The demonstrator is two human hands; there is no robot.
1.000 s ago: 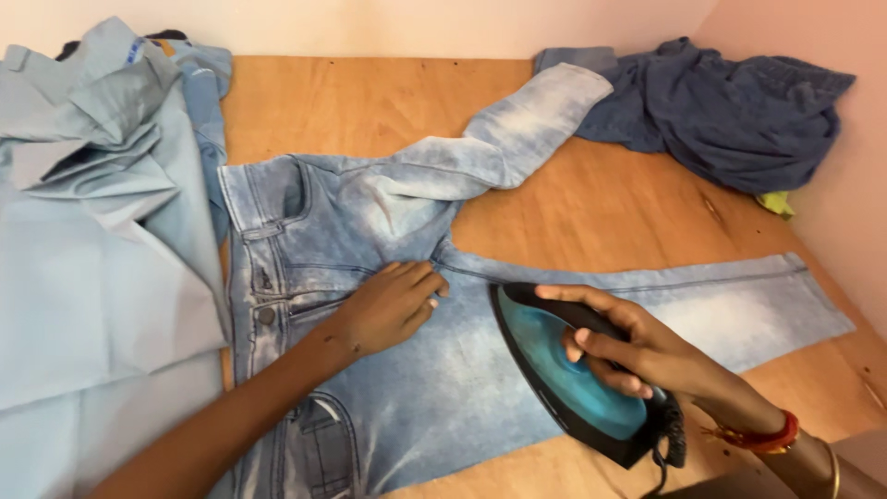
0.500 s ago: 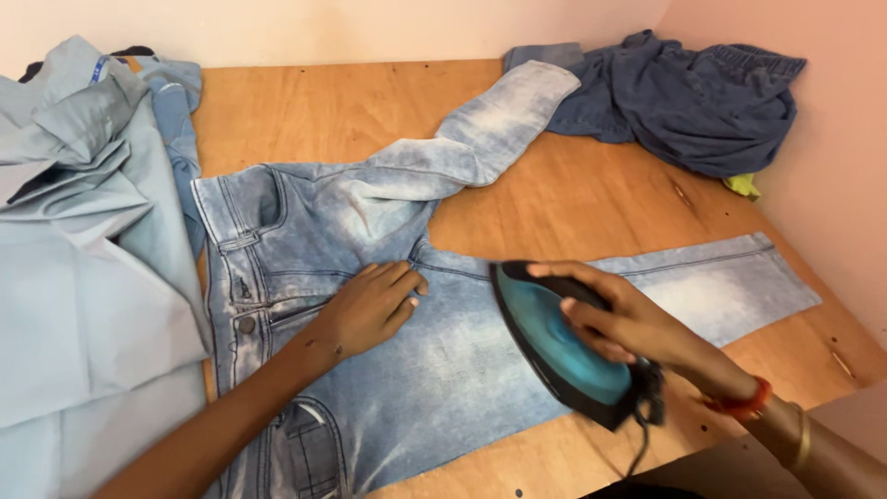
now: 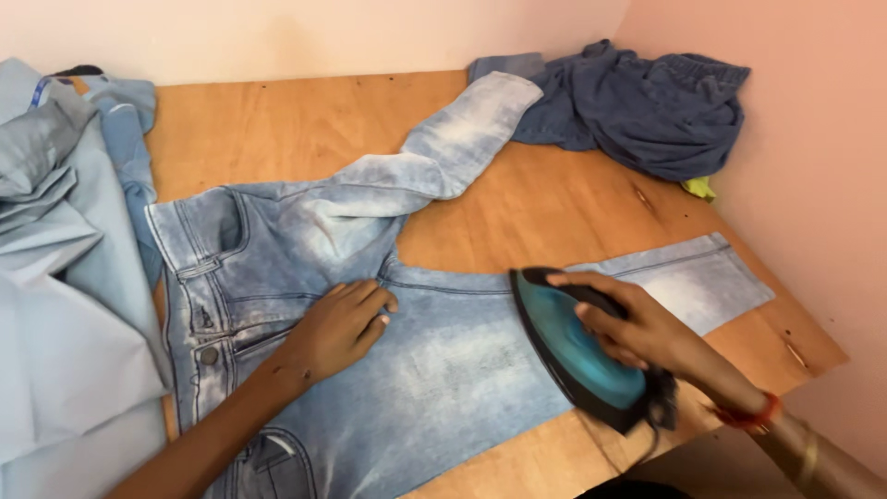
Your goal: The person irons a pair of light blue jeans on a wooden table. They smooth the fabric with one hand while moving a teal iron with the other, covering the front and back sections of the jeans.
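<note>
Two bare hands work over a pair of light blue jeans (image 3: 443,370) spread flat on a wooden table (image 3: 296,129) set against pale pink walls. One leg of the jeans lies straight toward the table's right edge, while the other bends up and away toward the far corner. The left hand (image 3: 337,328) rests palm down near the crotch seam, fingers stretched out flat and close together, gripping nothing and simply pressing the denim against the wood. The right hand (image 3: 637,328) is wrapped around the dark handle of a teal and black iron (image 3: 573,356), fingers curled fully closed on the grip; the iron's sole sits on the straight leg, its pointed nose aimed toward the far side of the table. A red bangle and a thin gold one circle the right wrist. A black cord trails from the iron's rear toward the near table edge. A heap of pale blue-grey cloth (image 3: 65,305) lies just beside the waistband on the left, and a crumpled dark blue garment (image 3: 647,106) sits in the far right corner, well apart from both hands.
</note>
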